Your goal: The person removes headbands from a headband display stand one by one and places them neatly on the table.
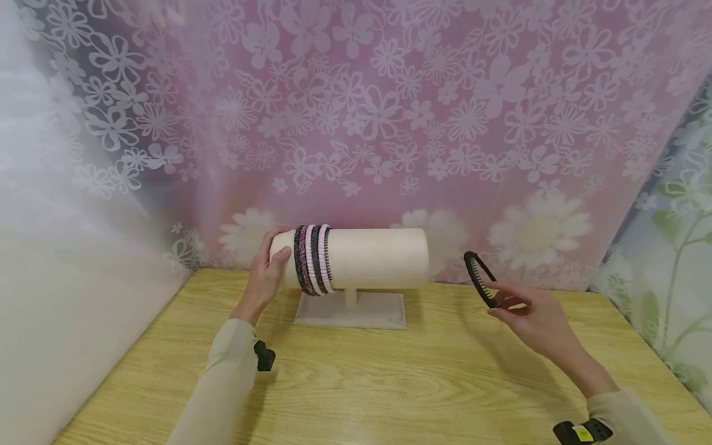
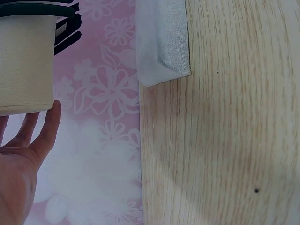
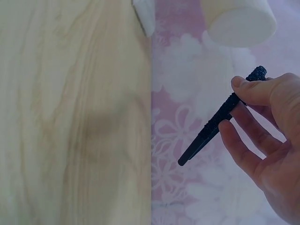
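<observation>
A cream padded roll [image 1: 384, 256] lies level on a short post above a flat rectangular base [image 1: 378, 311]. My left hand [image 1: 266, 272] grips the roll's left end, thumb in front and fingers behind; the left wrist view shows fingertips [image 2: 55, 110] against its edge. Beside that hand, several headbands [image 1: 314, 259] in black, dark glitter and pale pink sit close together around the roll. My right hand [image 1: 536, 318] pinches a black toothed headband [image 1: 477, 278] by its lower end, raised in the air right of the roll. Its dark surface looks textured in the right wrist view.
A light wood-grain table [image 1: 356, 383] carries the stand near its back edge. Behind it hangs a pink sheet with white flowers [image 1: 378, 117]. A pale wall [image 1: 83, 259] bounds the left, and a leaf-patterned sheet [image 1: 673, 272] the right.
</observation>
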The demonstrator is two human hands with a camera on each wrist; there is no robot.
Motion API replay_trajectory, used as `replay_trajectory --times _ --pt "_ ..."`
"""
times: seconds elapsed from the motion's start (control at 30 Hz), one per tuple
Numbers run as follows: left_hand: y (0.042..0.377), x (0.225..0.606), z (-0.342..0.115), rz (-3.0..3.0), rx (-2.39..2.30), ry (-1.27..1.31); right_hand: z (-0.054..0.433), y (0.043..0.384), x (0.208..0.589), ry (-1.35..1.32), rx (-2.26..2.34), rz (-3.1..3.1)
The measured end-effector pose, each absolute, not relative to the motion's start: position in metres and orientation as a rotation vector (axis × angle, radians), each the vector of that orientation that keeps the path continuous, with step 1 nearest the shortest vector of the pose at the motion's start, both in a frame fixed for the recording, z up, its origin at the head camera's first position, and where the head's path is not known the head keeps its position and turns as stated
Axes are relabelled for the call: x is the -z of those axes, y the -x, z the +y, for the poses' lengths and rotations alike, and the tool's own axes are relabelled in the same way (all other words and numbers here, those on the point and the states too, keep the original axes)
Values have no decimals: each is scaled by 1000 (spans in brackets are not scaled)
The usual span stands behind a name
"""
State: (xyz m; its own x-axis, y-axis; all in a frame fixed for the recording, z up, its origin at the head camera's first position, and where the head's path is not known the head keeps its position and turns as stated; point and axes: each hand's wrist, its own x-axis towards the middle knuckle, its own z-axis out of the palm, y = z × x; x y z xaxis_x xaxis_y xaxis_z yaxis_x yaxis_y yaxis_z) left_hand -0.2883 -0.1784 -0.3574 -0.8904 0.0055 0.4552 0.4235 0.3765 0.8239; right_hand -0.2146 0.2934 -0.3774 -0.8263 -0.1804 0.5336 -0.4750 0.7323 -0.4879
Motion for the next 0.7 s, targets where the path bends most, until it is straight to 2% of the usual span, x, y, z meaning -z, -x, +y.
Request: replay_trajectory --times 0.7 --pt "290 360 -180 -2242 1520 384 333 205 407 -426 -754 -2524"
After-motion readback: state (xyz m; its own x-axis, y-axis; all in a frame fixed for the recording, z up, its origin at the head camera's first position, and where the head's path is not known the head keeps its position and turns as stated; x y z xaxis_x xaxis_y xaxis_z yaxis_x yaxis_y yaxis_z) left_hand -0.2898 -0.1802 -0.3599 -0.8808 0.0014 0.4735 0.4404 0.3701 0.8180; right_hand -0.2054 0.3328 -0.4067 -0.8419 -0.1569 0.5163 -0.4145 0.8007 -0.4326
